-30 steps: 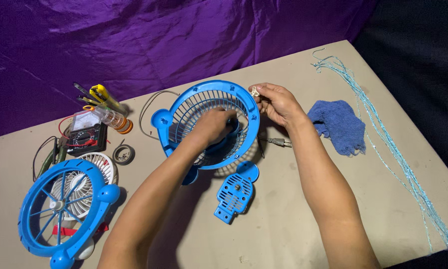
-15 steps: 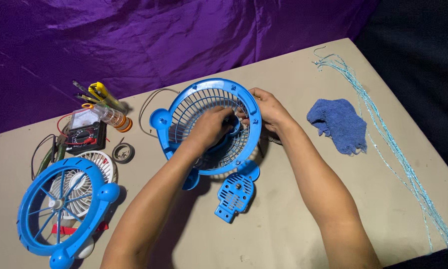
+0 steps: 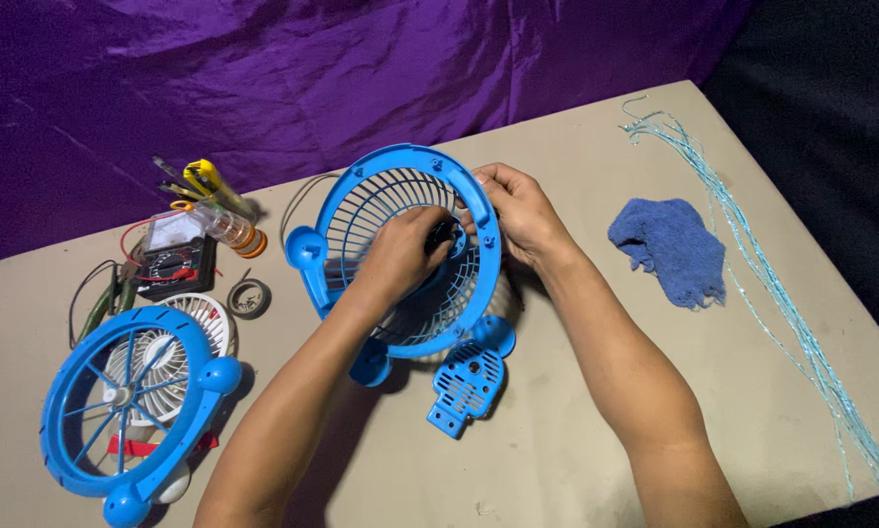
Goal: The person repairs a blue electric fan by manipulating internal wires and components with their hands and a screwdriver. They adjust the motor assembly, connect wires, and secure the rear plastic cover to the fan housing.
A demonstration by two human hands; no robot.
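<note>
**Both hands on the blue fan cage**

The left hand [image 3: 400, 256] reaches inside the round blue fan cage [image 3: 361, 210], which stands tilted on the beige table [image 3: 557, 450]. Its fingers are curled in toward a dark part at the middle of the cage; they seem to pinch it, but the knuckles hide the fingertips, so I cannot tell how tight the hold is.

The right hand [image 3: 519, 215] is closed over the cage's far rim, thumb on the near face and fingers wrapped behind, holding the cage steady. The cage sits between the two forearms, its lower edge touching the table.

Just below the hands, against the bottom of the cage, lies a small blue slotted plate [image 3: 467, 386]. To the right of the right hand, apart from it, is a crumpled blue cloth [image 3: 669, 249], and farther right a long strand of pale blue string [image 3: 782, 313].

Well to the left of the left arm lies a second blue cage with a white fan blade [image 3: 131, 391] under it. Beyond that sit a coil of wire [image 3: 248, 297], a meter with red and black leads [image 3: 170, 249] and some yellow-handled tools [image 3: 204, 181], against a purple cloth backdrop [image 3: 361, 68].
</note>
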